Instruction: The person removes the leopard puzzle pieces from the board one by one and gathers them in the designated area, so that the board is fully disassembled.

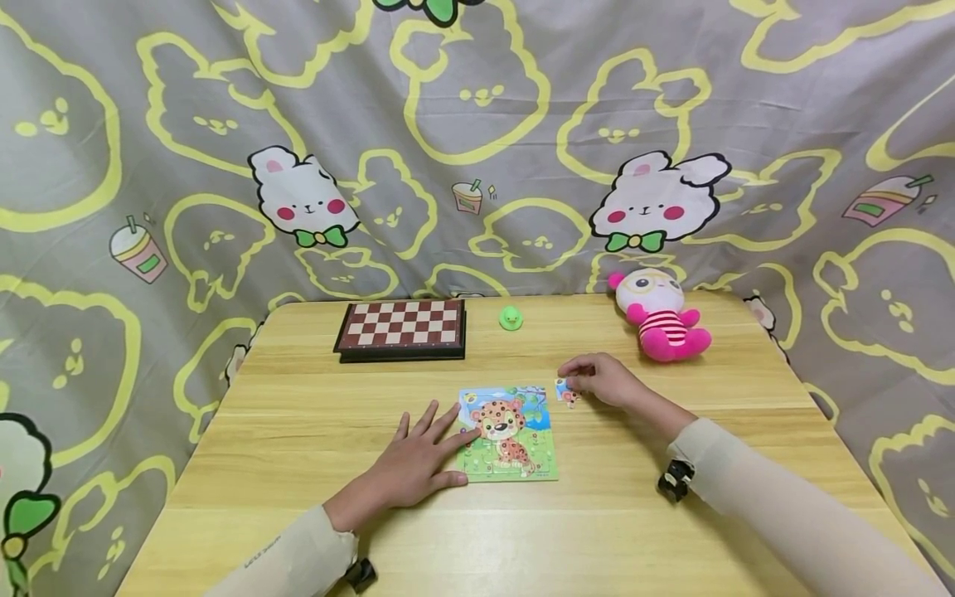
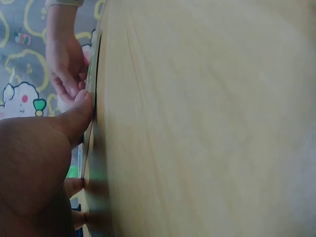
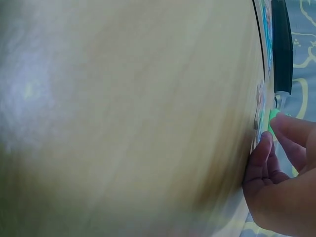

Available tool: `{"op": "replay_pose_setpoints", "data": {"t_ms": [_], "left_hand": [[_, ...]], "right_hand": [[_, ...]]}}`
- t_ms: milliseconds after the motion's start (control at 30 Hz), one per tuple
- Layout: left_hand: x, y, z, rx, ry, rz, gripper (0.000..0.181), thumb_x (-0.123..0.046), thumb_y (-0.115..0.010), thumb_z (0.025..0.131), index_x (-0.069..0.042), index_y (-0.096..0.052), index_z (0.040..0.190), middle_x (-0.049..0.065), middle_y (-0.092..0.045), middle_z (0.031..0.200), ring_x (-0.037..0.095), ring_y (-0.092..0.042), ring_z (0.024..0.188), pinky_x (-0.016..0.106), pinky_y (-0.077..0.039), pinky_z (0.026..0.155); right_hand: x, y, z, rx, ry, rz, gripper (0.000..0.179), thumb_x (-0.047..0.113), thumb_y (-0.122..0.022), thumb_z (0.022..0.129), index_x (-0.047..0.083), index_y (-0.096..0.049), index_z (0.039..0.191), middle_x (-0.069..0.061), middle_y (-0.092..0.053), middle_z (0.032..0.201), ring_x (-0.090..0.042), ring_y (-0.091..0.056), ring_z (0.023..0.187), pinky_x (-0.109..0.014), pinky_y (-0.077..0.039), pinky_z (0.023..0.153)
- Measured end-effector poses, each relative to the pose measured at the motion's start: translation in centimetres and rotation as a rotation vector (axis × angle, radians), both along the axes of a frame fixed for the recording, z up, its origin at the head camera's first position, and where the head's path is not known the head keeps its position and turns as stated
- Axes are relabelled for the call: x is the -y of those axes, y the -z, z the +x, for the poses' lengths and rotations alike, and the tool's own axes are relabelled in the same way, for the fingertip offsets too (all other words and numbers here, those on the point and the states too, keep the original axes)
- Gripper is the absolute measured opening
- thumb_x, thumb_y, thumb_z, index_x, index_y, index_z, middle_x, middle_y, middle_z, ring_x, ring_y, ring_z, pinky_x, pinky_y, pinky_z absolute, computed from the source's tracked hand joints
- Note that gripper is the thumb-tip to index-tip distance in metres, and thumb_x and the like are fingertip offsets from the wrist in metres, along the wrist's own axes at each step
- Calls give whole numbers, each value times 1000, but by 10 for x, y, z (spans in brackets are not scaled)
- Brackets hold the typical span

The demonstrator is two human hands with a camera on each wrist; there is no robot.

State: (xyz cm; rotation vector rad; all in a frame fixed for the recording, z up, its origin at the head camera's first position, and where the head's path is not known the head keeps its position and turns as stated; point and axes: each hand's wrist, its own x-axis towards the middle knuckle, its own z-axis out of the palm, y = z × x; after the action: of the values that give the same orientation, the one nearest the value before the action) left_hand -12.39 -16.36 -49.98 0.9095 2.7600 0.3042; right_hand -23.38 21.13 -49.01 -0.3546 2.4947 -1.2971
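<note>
A square jigsaw puzzle (image 1: 515,460) with a cartoon leopard on grass lies on the table. My left hand (image 1: 419,460) is spread flat at its left side, index fingertip over the picture and thumb at the lower left edge. In the left wrist view, the thumb (image 2: 81,111) touches the board's thin edge. Just right of the puzzle, my right hand (image 1: 600,381) pinches a small blue and leopard-spotted puzzle piece (image 1: 564,390) with curled fingers. The right wrist view shows the piece (image 3: 260,111) edge-on, at the thumb tip.
Behind the puzzle, a folded chessboard box (image 1: 403,323) sits at the back left of the wooden table (image 1: 298,431). A green rubber duck (image 1: 511,317) stands at the back middle, and a pink and white plush toy (image 1: 664,319) at the back right. A patterned curtain (image 1: 477,124) hangs behind.
</note>
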Motion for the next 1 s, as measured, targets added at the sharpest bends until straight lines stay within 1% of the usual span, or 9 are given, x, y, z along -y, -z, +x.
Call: {"op": "replay_pose_setpoints", "data": {"t_ms": [233, 433, 533, 633, 833, 1000], "left_hand": [[-1, -2, 0, 9, 0, 4, 68, -67, -47, 100, -44, -31, 162, 7, -11, 174, 45, -7, 157, 80, -14, 113], [-1, -3, 0, 6, 2, 8, 68, -67, -47, 100, -43, -31, 162, 7, -11, 174, 45, -8, 157, 80, -14, 113], [0, -2, 0, 0, 10, 30, 68, -66, -48, 100, -42, -32, 162, 9, -14, 173, 48, -10, 156, 81, -15, 112], [0, -1, 0, -2, 13, 40, 68, -66, -48, 100, -42, -31, 162, 9, -14, 173, 48, -10, 156, 82, -15, 111], [0, -1, 1, 13, -4, 19, 69, -69, -46, 100, -45, -29, 162, 5, -9, 174, 43, -5, 157, 79, -14, 114], [0, -1, 0, 26, -12, 16, 69, -69, -45, 100, -46, -28, 162, 4, -8, 174, 42, -4, 158, 79, -13, 114]], "right_hand": [[2, -5, -1, 8, -3, -9, 22, 8, -65, 101, 1, -73, 120, -10, -72, 104, -19, -61, 83, -31, -53, 68], [9, -10, 1, -12, -24, -4, 23, 9, -66, 100, 1, -73, 121, -11, -72, 104, -19, -62, 83, -32, -54, 68], [15, -12, 3, -2, -42, -20, 24, 7, -65, 101, -1, -72, 123, -11, -71, 101, -20, -64, 82, -31, -55, 67], [21, -14, 5, 19, -54, -45, 25, 6, -64, 101, -3, -71, 124, -12, -69, 99, -22, -65, 78, -31, -56, 64], [36, -17, 9, 44, -67, -76, 26, 6, -64, 101, -2, -70, 125, -11, -66, 98, -23, -62, 72, -31, -52, 58], [49, -16, 12, 20, -96, -56, 25, 7, -67, 100, 0, -72, 123, -8, -67, 98, -22, -61, 73, -27, -50, 58]]}}
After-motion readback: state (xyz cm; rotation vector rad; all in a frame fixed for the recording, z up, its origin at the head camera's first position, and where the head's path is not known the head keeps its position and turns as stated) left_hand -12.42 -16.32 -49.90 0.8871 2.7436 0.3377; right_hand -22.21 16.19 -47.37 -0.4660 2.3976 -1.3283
